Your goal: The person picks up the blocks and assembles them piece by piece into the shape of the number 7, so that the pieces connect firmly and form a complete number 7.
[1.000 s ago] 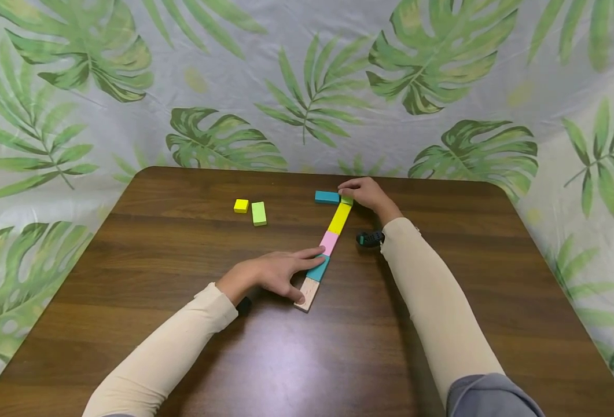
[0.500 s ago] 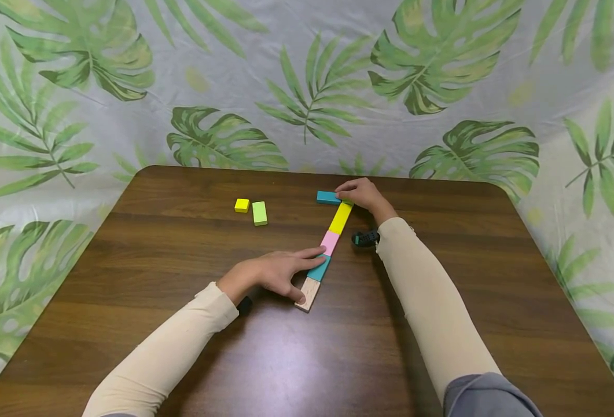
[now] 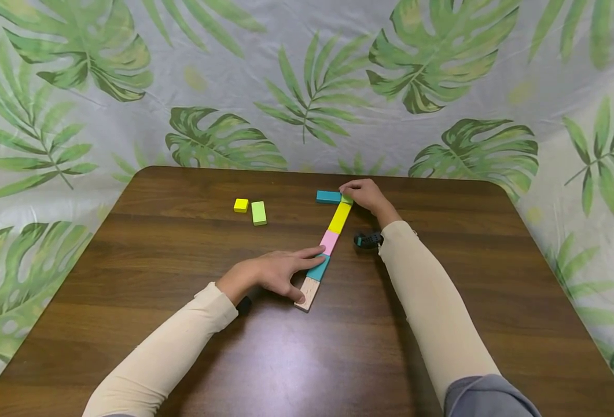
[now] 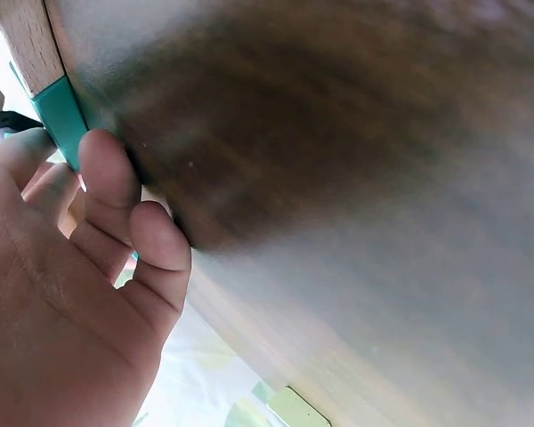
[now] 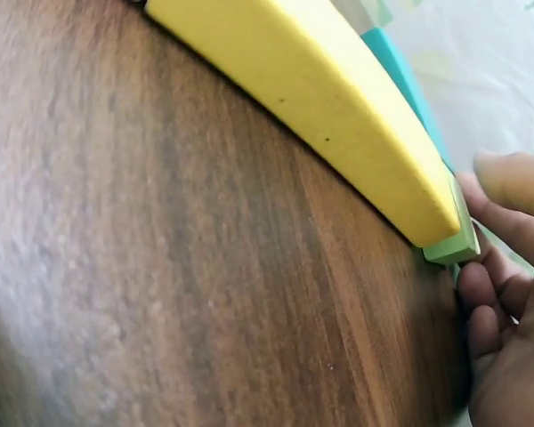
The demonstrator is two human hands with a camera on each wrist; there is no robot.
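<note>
Head view: on the brown table (image 3: 197, 231), the long yellow block (image 3: 340, 219) is part of a slanting row of flat blocks. Beyond its far end sits the small green block (image 3: 346, 198), and past its near end come the pink block (image 3: 331, 238), the near teal block (image 3: 315, 273) and the pale wood block (image 3: 309, 292). The far teal block (image 3: 328, 197) lies crosswise, beyond the yellow block and to its left. Well left of the yellow block are the small yellow block (image 3: 241, 205) and the light green block (image 3: 258, 214).

The left hand (image 3: 278, 272), on the near side of the yellow block, is spread, its fingertips on the pink and near teal blocks and its thumb on the pale wood one. The right hand (image 3: 369, 197) is at the yellow block's far end, fingertips on the small green block.

Left wrist view: two bent fingertips rest on the table beside the row, nearer the person than the yellow block.

Right wrist view: fingers bend around the small green block, just off the yellow block's far end; whether they pinch it, I cannot tell.
</note>
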